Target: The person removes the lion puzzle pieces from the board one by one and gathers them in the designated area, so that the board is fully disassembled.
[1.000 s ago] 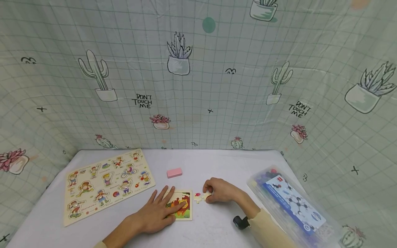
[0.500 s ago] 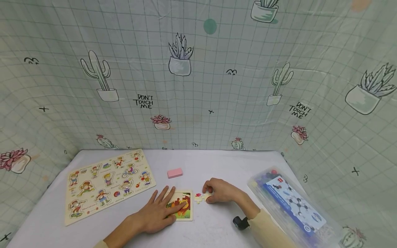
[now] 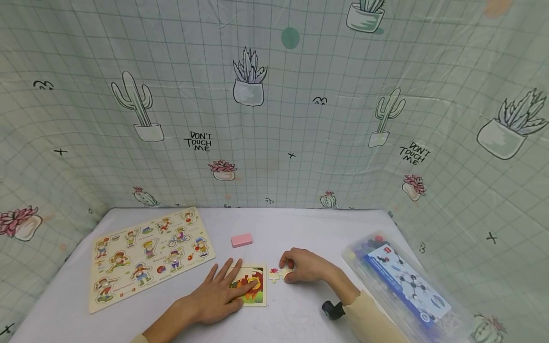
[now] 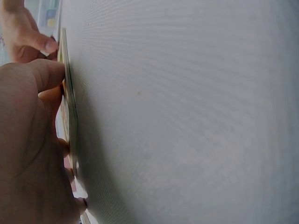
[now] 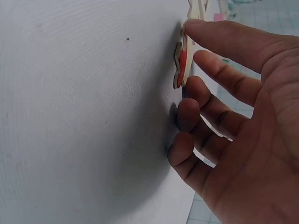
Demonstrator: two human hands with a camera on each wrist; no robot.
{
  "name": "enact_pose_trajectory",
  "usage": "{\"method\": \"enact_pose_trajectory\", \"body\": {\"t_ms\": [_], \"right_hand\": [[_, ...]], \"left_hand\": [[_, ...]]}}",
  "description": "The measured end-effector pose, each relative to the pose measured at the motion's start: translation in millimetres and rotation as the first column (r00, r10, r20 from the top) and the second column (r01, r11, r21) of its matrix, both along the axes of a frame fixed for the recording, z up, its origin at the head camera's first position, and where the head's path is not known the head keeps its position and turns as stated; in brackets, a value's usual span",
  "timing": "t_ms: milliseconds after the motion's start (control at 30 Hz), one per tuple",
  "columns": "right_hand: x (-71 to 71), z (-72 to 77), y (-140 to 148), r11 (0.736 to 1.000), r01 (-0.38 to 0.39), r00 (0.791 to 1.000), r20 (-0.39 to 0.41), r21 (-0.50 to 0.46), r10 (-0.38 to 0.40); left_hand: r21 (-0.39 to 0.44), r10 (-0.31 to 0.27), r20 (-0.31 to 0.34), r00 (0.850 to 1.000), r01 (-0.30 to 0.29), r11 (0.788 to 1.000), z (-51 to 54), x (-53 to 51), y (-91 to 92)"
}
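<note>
My left hand (image 3: 212, 297) lies with spread, straight fingers on a small framed jigsaw puzzle (image 3: 259, 297) with a brown animal picture. The left wrist view shows the puzzle board's edge (image 4: 70, 107) under those fingers, flat on the table. Just right of the frame, my right hand (image 3: 306, 264) pinches a loose jigsaw piece (image 3: 286, 272) between thumb and forefinger, low at the tabletop. Beside it sits another piece (image 3: 273, 273) with a pink-red mark. In the right wrist view the thumb rests on wooden pieces (image 5: 183, 58) with red on them, while the other fingers are curled below.
A large wooden board with cartoon sports figures (image 3: 150, 257) lies at the left. Behind the small puzzle is a pink block (image 3: 242, 240). On the right stands a clear plastic case (image 3: 407, 281) with a blue-and-white label. A black device (image 3: 332, 308) sits at the right wrist.
</note>
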State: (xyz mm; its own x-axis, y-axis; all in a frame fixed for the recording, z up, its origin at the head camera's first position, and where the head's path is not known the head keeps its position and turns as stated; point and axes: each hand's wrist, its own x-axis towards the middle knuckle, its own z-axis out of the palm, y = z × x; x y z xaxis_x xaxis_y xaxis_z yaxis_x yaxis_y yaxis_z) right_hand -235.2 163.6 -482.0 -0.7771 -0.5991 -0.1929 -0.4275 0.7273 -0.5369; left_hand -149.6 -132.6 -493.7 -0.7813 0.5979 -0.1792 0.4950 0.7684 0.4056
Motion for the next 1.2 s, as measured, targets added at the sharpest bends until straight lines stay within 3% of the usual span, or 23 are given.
{"method": "enact_pose_trajectory", "body": {"t_ms": [500, 933, 1200], "right_hand": [[1.1, 5.5, -25, 0.997, -0.048, 0.997, -0.058, -0.067, 0.044], [9.6, 0.1, -56, 0.988, -0.154, 0.985, -0.075, -0.009, 0.153], [13.1, 2.7, -62, 0.989, -0.146, 0.986, -0.081, 0.021, 0.147]], "left_hand": [[0.001, -0.015, 0.019, 1.0, 0.015, 1.0, 3.2, -0.8, -0.5], [0.022, -0.037, 0.038, 0.999, 0.036, 0.999, 3.4, -1.7, -1.4], [0.016, -0.031, 0.032, 0.999, 0.031, 0.999, 2.9, -2.6, -1.5]]}}
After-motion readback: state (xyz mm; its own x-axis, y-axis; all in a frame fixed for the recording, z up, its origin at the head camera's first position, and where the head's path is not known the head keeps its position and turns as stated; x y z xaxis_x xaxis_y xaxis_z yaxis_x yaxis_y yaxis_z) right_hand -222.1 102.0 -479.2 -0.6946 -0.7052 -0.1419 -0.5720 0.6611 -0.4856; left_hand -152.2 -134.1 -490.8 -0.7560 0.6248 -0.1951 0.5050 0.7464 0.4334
